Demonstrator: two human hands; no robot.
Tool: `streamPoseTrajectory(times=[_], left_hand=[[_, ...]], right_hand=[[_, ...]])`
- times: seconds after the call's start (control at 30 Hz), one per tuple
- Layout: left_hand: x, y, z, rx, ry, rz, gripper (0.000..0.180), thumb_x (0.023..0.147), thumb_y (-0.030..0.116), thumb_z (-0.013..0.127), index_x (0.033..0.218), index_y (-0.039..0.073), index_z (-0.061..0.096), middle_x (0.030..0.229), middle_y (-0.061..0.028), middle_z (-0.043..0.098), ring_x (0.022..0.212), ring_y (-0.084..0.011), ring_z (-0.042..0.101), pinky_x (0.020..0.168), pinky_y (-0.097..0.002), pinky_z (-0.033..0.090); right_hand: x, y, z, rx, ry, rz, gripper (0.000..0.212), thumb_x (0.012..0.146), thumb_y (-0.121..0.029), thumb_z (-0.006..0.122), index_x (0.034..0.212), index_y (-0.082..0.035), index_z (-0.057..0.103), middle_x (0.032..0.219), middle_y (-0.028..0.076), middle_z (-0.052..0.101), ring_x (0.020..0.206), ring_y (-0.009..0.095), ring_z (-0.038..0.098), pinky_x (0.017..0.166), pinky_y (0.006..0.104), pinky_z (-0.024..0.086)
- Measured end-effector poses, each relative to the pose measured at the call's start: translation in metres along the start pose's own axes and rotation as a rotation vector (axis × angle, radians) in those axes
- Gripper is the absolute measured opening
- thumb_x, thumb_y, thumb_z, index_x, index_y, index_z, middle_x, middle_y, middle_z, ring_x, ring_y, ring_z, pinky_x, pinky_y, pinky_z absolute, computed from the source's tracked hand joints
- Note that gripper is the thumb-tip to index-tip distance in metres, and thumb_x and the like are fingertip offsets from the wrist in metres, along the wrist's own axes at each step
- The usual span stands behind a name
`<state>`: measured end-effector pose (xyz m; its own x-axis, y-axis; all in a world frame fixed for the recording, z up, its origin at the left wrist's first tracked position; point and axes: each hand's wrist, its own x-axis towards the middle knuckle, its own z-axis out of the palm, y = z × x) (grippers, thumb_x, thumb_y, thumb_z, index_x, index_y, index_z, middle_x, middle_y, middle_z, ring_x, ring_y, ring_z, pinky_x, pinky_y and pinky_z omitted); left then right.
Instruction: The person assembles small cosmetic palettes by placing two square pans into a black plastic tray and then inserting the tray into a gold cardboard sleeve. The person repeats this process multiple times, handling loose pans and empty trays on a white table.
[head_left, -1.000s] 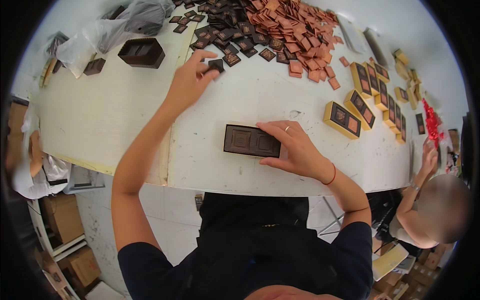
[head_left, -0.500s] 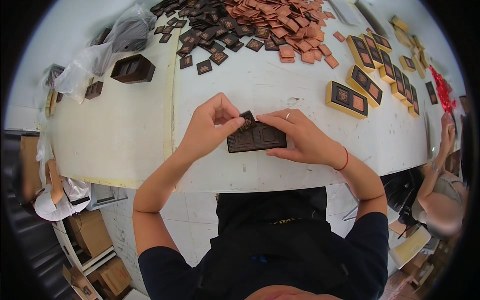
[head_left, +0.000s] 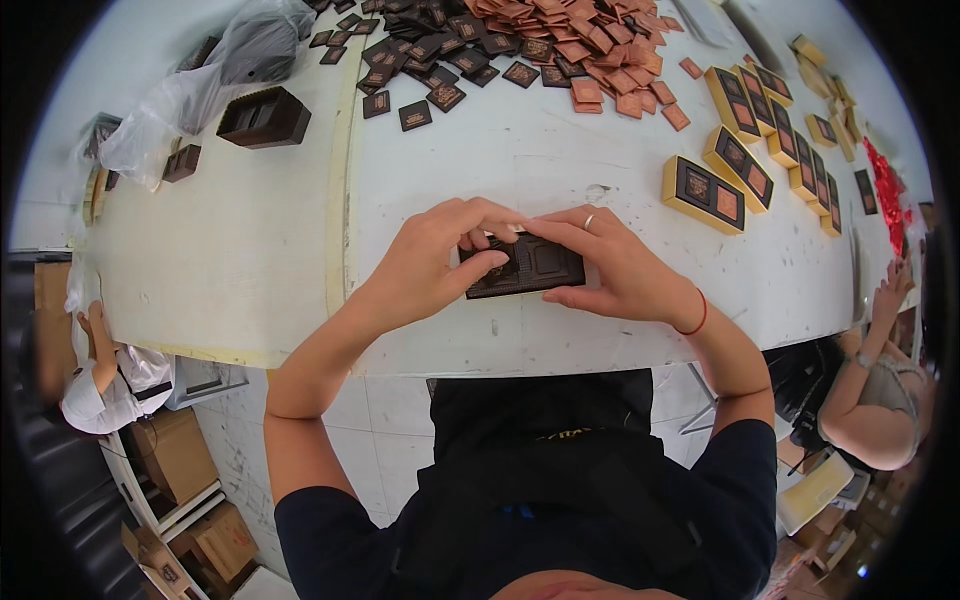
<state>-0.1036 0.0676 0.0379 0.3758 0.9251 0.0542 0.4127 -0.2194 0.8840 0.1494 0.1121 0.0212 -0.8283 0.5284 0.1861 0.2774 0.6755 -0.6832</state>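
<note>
A small oblong box [head_left: 553,265] with a dark tray of two square hollows lies on the table before me. My right hand [head_left: 610,265] grips its right end, thumb along the near side and fingers at the far side. Over the left hollow arches my left hand [head_left: 445,255], its thumb and curled fingers on a flat dark square [head_left: 508,268] with gold print. That square sits in or on the left hollow, partly hidden by the fingers. The right hollow shows no square in it.
A heap of dark squares [head_left: 440,55] and copper squares [head_left: 590,50] covers the far table. Several filled gold-edged boxes [head_left: 703,195] stand at right. Stacked dark trays [head_left: 265,118] and a plastic bag [head_left: 175,110] lie left. Other people [head_left: 880,385] work at both sides.
The dark square, held tilted above the box before, is now down at the left hollow. My left fingers have spread over the far edge toward my right hand.
</note>
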Motion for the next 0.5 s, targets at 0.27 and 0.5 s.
streamPoseTrajectory(times=[0.27, 0.5], left_hand=[[-0.005, 0.000, -0.007, 0.265, 0.130, 0.228, 0.036, 0.077, 0.002, 0.075, 0.112, 0.007, 0.070, 0.109, -0.0068, 0.071, 0.099, -0.0246, 0.063, 0.085, -0.0356, 0.051], [-0.033, -0.007, 0.011, 0.839, 0.042, 0.474, 0.039, 0.076, 0.019, 0.078, 0.113, 0.011, 0.071, 0.123, -0.0016, 0.066, 0.114, -0.0247, 0.059, 0.096, -0.0430, 0.047]], right_hand=[[0.000, 0.000, -0.001, -0.004, 0.006, 0.000, 0.068, 0.079, -0.022, 0.078, 0.140, -0.009, 0.050, 0.127, 0.013, 0.059, 0.116, 0.033, 0.054, 0.100, 0.0421, 0.040], [0.001, 0.000, -0.002, -0.021, -0.010, 0.000, 0.067, 0.080, -0.026, 0.078, 0.138, -0.007, 0.050, 0.123, 0.014, 0.061, 0.114, 0.032, 0.055, 0.100, 0.0412, 0.041]])
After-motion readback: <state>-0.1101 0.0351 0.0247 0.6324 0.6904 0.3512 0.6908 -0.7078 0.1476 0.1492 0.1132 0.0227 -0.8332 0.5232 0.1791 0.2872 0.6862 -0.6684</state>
